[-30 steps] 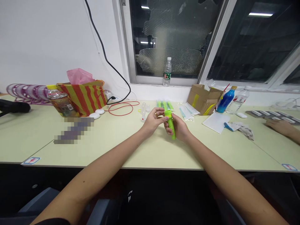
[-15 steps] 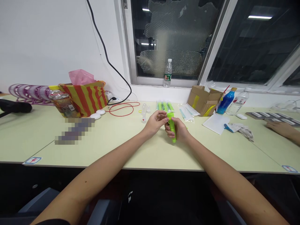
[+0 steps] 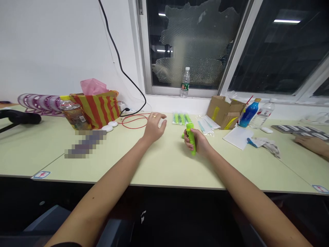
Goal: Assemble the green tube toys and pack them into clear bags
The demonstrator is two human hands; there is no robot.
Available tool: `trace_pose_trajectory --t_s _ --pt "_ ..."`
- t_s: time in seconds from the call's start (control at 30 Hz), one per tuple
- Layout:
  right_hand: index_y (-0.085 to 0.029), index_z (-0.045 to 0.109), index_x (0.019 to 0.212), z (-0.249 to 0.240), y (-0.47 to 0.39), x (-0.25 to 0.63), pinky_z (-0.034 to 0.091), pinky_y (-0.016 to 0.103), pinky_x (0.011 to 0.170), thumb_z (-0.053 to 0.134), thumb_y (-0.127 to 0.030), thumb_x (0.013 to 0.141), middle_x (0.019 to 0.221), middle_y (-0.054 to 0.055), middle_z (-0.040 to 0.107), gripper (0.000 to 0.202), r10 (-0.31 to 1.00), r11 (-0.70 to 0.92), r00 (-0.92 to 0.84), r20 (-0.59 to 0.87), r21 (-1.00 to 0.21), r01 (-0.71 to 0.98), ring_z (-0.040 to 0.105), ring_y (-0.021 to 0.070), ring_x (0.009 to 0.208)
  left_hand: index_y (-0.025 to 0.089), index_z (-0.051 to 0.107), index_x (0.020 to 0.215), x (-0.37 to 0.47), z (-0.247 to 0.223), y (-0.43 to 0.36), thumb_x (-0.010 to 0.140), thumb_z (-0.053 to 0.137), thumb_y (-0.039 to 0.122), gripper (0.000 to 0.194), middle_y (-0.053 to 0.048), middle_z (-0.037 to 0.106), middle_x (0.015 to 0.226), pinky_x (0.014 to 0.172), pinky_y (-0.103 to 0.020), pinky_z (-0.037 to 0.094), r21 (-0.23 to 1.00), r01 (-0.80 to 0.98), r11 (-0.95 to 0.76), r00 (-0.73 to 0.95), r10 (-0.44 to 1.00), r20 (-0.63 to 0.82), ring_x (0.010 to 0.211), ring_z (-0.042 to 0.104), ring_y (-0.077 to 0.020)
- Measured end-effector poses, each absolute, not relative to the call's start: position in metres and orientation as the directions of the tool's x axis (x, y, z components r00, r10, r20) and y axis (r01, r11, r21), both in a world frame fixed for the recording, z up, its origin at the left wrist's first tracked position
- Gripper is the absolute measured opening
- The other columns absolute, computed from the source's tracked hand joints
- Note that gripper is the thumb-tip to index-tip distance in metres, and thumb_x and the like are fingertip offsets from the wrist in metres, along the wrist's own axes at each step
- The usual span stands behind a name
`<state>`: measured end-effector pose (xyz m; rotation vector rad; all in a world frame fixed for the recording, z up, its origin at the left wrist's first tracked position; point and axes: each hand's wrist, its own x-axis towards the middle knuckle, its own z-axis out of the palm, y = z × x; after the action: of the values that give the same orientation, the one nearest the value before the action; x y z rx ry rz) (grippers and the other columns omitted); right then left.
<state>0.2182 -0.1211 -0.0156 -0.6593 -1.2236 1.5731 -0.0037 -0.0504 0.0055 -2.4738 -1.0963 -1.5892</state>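
Observation:
My right hand (image 3: 199, 142) is wrapped around a bright green plastic tube (image 3: 191, 137) with a ridged, threaded top, held tilted over the desk. A small green piece (image 3: 183, 136) shows just left of those fingers; whether it is part of the tube I cannot tell. My left hand (image 3: 153, 127) is over the desk further left, thumb and fingers apart, palm down beside the red cable (image 3: 133, 127). The clear plastic pieces seen there before are hidden by this hand. Beyond the hands lie several green items in clear packets (image 3: 182, 118).
Flat clear packets (image 3: 207, 124) and an open cardboard box (image 3: 223, 111) stand back right, near a blue bottle (image 3: 249, 113), a white sheet (image 3: 238, 137) and a glove (image 3: 266, 144). A striped bag (image 3: 100, 109) is at left. Another person's hand (image 3: 309, 142) rests far right.
My left hand has left the green tube and moved left, covering where the clear plastic pieces lay. My right hand keeps its hold on the tube. The view has shifted slightly.

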Motion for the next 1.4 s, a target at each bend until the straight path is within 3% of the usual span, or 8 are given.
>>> trace_pose_trajectory --t_s 0.17,0.3,0.37,0.5,0.6,0.73,1.17,1.4 --pt "-0.020 0.051 0.092 -0.024 -0.113 0.221 0.032 0.024 0.034 0.054 -0.044 0.086 0.065 -0.003 0.048 0.025 0.929 0.069 -0.320 0.183 -0.939 -0.337 0.041 0.0102 0.041 0.018 0.060 0.116 -0.029 -0.021 -0.020 0.083 0.059 0.030 0.035 -0.013 0.059 0.115 0.101 -0.047 0.040 0.263 0.759 -0.595 0.369 0.727 0.579 0.113 0.050 -0.0306" --pt "-0.020 0.052 0.095 -0.026 -0.112 0.220 0.033 0.023 0.034 0.057 -0.046 0.085 0.065 -0.003 0.049 0.028 0.941 0.075 -0.295 0.164 -0.954 -0.292 0.042 0.0099 0.042 0.018 0.063 0.096 -0.022 -0.032 -0.016 0.083 0.053 0.019 0.016 -0.011 0.061 0.097 0.090 -0.042 0.045 0.394 0.730 -0.559 0.363 0.804 0.470 0.101 0.056 -0.0271" --pt "-0.021 0.053 0.096 -0.025 -0.113 0.219 0.033 0.022 0.033 0.058 -0.048 0.084 0.065 -0.003 0.050 0.031 0.950 0.060 -0.284 0.127 -0.970 -0.234 0.043 0.0096 0.042 0.019 0.060 0.095 -0.013 -0.028 -0.020 0.082 0.055 0.018 0.015 -0.006 0.062 0.089 0.082 -0.037 0.047 0.577 0.588 -0.567 0.265 0.809 0.525 0.088 0.059 -0.0211" --pt "-0.022 0.051 0.098 -0.027 -0.116 0.217 0.034 0.020 0.032 0.062 -0.053 0.082 0.068 -0.003 0.054 0.037 0.953 -0.056 -0.302 -0.028 -0.995 -0.086 0.046 0.0095 0.042 0.020 0.047 0.105 0.010 -0.014 -0.035 0.078 0.068 0.031 0.036 -0.002 0.064 0.082 0.065 -0.028 0.045 0.863 0.025 -0.504 0.163 0.854 0.494 0.073 0.061 -0.0150" --pt "-0.024 0.047 0.099 -0.029 -0.118 0.214 0.035 0.020 0.032 0.064 -0.055 0.081 0.066 -0.004 0.054 0.040 0.935 -0.116 -0.345 -0.087 -0.991 -0.065 0.045 0.0092 0.041 0.019 0.045 0.099 0.024 -0.011 -0.047 0.072 0.075 0.035 0.043 -0.001 0.065 0.078 0.062 -0.025 0.044 0.884 -0.152 -0.443 0.231 0.853 0.467 0.069 0.060 -0.0123" --pt "-0.023 0.047 0.099 -0.029 -0.120 0.213 0.034 0.019 0.032 0.064 -0.055 0.082 0.063 -0.005 0.052 0.040 0.926 -0.106 -0.369 -0.079 -0.993 -0.056 0.044 0.0090 0.039 0.019 0.046 0.096 0.030 -0.013 -0.054 0.068 0.080 0.039 0.048 -0.001 0.065 0.077 0.064 -0.027 0.046 0.887 -0.191 -0.420 0.232 0.859 0.456 0.069 0.061 -0.0121" --pt "-0.023 0.048 0.096 -0.030 -0.123 0.214 0.032 0.020 0.031 0.064 -0.056 0.082 0.061 -0.005 0.051 0.040 0.931 -0.070 -0.361 -0.057 -0.997 -0.022 0.043 0.0087 0.039 0.018 0.045 0.089 0.031 -0.018 -0.058 0.069 0.080 0.038 0.044 -0.002 0.068 0.082 0.071 -0.029 0.048 0.904 -0.154 -0.398 0.317 0.847 0.427 0.072 0.063 -0.0127" --pt "-0.023 0.047 0.096 -0.028 -0.121 0.215 0.032 0.020 0.030 0.063 -0.057 0.081 0.059 -0.006 0.049 0.040 0.941 -0.077 -0.334 -0.053 -0.995 -0.058 0.040 0.0084 0.036 0.018 0.067 0.101 0.022 -0.017 -0.051 0.081 0.064 0.038 0.029 -0.007 0.069 0.096 0.078 -0.031 0.045 0.879 -0.010 -0.477 0.343 0.824 0.451 0.092 0.062 -0.0173"
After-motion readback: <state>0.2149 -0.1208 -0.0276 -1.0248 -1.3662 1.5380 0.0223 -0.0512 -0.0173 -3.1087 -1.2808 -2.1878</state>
